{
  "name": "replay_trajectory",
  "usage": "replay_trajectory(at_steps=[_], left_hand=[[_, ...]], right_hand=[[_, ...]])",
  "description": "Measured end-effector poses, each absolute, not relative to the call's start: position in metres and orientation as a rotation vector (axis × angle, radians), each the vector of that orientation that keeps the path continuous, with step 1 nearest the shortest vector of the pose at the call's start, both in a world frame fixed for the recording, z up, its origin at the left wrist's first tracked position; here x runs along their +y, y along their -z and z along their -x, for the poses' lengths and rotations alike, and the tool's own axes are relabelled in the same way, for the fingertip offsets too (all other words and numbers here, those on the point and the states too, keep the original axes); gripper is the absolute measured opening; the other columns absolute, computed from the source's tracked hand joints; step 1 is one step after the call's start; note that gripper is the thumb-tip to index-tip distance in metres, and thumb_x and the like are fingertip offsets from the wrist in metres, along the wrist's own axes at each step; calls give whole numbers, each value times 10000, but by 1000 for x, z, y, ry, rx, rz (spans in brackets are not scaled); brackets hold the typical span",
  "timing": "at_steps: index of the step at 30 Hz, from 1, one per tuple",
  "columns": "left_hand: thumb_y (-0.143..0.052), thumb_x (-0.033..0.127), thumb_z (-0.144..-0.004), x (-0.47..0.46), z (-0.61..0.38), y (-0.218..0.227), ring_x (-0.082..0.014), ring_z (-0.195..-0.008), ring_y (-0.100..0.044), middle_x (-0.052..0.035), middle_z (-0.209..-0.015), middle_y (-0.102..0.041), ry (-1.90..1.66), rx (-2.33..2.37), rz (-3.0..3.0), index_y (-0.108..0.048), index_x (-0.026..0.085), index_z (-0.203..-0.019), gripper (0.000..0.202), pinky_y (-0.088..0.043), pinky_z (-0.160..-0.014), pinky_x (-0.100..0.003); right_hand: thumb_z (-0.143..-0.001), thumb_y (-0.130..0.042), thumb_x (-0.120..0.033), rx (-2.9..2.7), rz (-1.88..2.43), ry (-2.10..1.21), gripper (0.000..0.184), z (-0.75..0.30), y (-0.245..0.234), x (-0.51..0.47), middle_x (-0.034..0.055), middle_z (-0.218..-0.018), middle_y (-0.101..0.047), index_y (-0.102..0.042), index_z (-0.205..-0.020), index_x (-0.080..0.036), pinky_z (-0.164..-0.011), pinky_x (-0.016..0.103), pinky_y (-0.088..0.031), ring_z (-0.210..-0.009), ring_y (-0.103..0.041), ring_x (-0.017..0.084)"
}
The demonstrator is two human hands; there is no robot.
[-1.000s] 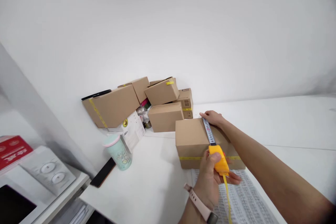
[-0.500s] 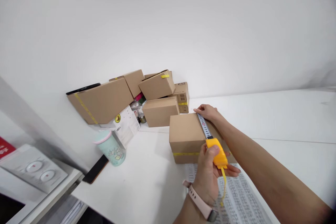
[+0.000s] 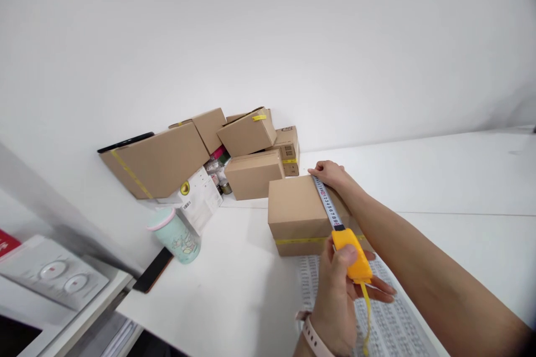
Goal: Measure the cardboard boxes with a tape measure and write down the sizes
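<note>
A brown cardboard box (image 3: pixel 295 201) with a yellow band round its side lies on the white table. Across its top runs the silver blade of a yellow tape measure (image 3: pixel 350 256). My left hand (image 3: pixel 338 284) is closed round the tape measure's case at the box's near side, thumb on top, and a yellow strap hangs from the case. At the far edge of the box, my right hand (image 3: pixel 330 172) pinches the end of the blade against the box; the fingertips are partly hidden. Under the near side of the box lies a printed sheet (image 3: pixel 391 307).
Several cardboard boxes (image 3: pixel 253 178) are stacked against the wall at the back left. In front of them stand a white carton (image 3: pixel 201 201) and a mint tumbler (image 3: pixel 178 237) with a pink rim. A dark flat object (image 3: pixel 154 270) lies at the table's left edge, near a white panel with knobs (image 3: pixel 54 270).
My left hand has drawn the case toward me and slightly right, so more blade shows. My right hand stays at the far edge of the box. The view has shifted slightly.
</note>
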State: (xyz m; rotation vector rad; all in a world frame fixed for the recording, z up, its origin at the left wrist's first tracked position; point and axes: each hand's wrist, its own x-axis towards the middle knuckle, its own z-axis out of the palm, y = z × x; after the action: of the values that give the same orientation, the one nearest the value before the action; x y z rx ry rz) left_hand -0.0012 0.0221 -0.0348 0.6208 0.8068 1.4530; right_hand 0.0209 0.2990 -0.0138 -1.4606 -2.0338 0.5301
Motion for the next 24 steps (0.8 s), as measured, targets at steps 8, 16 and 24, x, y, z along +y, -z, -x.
replay_trajectory(at_steps=[8, 16, 24], left_hand=[[-704, 479, -736, 12, -6, 32, -122, -582, -632, -37, -984, -602, -1414, 911, -661, -529, 197, -1141, 524, -528, -565, -268], [-704, 500, -707, 14, -6, 30, -124, -590, -624, -42, -972, -603, -1418, 918, -634, -532, 184, -1113, 542, -522, -571, -272], [-792, 465, -647, 11, 8, 35, -143, -624, -616, -49, -1034, -594, -1472, 929, -778, -484, 236, -1265, 728, -536, -588, -311]], right_hand=[[-861, -577, -467, -2044, 1470, -493, 278, -18, 27, 317, 42, -733, -712, -608, -705, -239, -873, 402, -391, -758, -646, 243], [-859, -578, -480, -2030, 1476, -504, 284, -19, 25, 314, 58, -741, -711, -622, -725, -234, -895, 410, -392, -803, -655, 264], [-995, -289, -479, -1899, 1448, -652, 484, -21, 11, 304, 117, -949, -759, -685, -973, -202, -955, 413, -404, -951, -657, 281]])
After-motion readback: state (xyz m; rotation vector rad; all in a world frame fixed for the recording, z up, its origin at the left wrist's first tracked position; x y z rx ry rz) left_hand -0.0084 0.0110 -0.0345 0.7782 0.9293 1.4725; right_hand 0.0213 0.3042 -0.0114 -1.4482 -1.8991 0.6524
